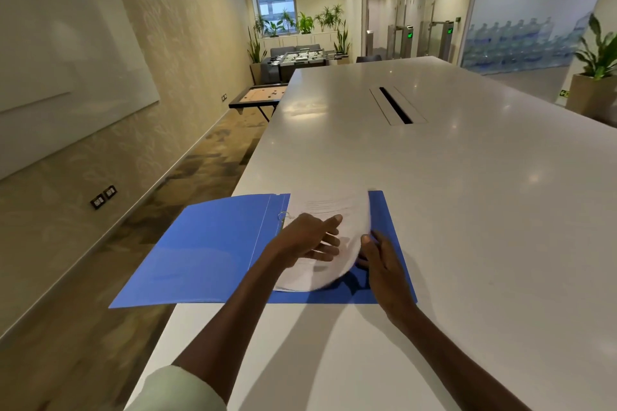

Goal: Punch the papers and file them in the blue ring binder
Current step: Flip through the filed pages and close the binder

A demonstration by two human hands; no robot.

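The blue ring binder (207,250) lies open at the near left corner of the white table (467,210), its left cover hanging past the table's edge. A stack of white papers (330,210) sits on the binder's right half by the metal rings (283,215); the sheets are blurred and their right side curves upward. My left hand (305,238) lies flat on the papers with fingers spread. At the sheets' right edge my right hand (379,257) holds the lifted side, thumb against the paper. No hole punch is in view.
A cable slot (395,106) is set into the middle of the table. Left of the table is carpeted floor, with a game board on a stand (258,95) and a foosball table (302,58) farther back. A potted plant (596,77) stands at the far right.
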